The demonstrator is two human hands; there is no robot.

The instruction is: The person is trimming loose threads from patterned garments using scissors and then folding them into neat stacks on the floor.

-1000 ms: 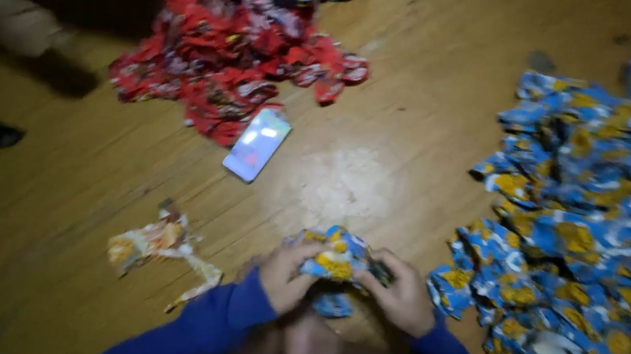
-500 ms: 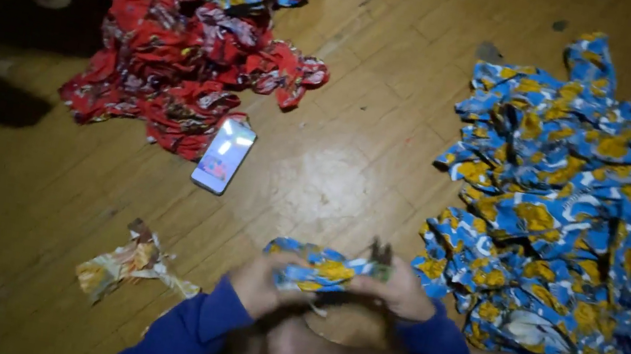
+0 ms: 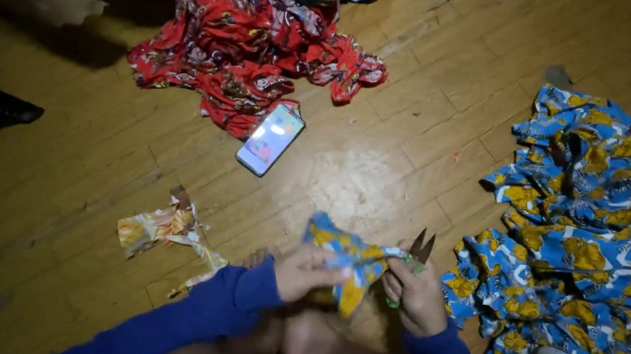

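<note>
My left hand (image 3: 306, 270) pinches a small blue and yellow patterned cloth piece (image 3: 345, 252), held taut above the wooden floor. My right hand (image 3: 419, 295) grips the other end of that piece together with small green-handled snips (image 3: 419, 252), blades pointing up and slightly parted. Both arms wear blue sleeves. My knees are dimly visible below the hands.
A large pile of blue and yellow cloth (image 3: 610, 252) lies on the right. Red patterned cloth (image 3: 243, 45) sits at the top centre, with a lit phone (image 3: 270, 139) beside it. Pale cloth scraps (image 3: 166, 229) lie left of my hands. Dark shapes line the left edge.
The view has shifted, so the red cloth and phone sit differently in frame. The crumpled cloth piece is now stretched out between both hands, and the snips' blades show above my right hand.
</note>
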